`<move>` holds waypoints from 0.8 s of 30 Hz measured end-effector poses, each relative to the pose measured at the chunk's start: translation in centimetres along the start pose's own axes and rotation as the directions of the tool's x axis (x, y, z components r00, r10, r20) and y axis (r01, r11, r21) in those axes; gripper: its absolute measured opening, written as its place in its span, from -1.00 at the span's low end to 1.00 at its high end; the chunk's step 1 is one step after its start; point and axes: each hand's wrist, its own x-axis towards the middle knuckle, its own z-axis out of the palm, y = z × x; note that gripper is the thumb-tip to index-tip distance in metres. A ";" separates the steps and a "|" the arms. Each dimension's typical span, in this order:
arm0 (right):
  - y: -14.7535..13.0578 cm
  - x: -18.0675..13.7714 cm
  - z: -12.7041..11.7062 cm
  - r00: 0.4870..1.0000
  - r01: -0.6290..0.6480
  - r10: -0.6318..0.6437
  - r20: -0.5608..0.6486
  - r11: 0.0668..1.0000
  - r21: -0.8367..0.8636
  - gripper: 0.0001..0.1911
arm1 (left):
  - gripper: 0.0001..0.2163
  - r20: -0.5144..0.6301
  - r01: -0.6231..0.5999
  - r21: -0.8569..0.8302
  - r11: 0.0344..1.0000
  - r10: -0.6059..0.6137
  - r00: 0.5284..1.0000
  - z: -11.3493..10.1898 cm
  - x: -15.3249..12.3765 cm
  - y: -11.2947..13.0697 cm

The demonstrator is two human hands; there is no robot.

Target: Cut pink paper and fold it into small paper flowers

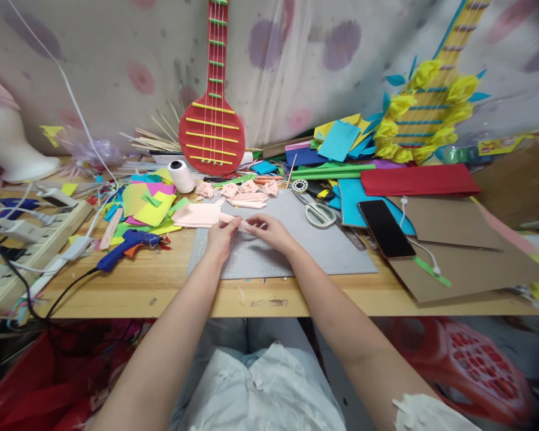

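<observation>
Both my hands meet over a grey cutting mat [296, 245] on the wooden table. My left hand [221, 236] and my right hand [269, 230] pinch the two ends of a small pale pink strip of paper [241, 223]. The fingers of both hands are closed on it. Just behind my left hand lies a stack of pale pink paper sheets [196, 214]. Several small pink paper roses [238, 189] sit at the far edge of the mat.
A blue glue gun [126, 243] lies left of the mat, near a power strip [31, 239]. Scissors [317, 211], a black phone [385, 228] and brown cardboard [458, 251] lie to the right. Coloured paper scraps, a thread spool [181, 175] and a red paper guitar [212, 129] stand behind.
</observation>
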 end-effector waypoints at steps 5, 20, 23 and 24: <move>-0.1 0.2 1.5 0.997 -0.038 0.037 0.061 0.999 0.005 -0.65 | -0.75 0.039 0.005 0.007 1.000 -0.006 0.999 -0.2 0.0 -0.1; 0.6 -0.3 0.9 0.987 -0.107 0.103 0.123 0.994 0.028 -0.74 | -0.96 -0.120 -0.041 -0.300 0.953 0.006 0.993 -0.2 0.0 0.4; 0.4 -0.4 0.7 0.988 -0.104 0.101 0.116 0.994 0.021 -0.74 | -0.96 -0.131 -0.040 -0.328 0.944 -0.003 0.991 -0.3 0.2 0.4; 0.3 -0.4 0.6 0.988 -0.102 0.099 0.115 0.995 0.017 -0.74 | -0.96 -0.134 -0.041 -0.334 0.942 -0.005 0.991 -0.4 0.2 0.4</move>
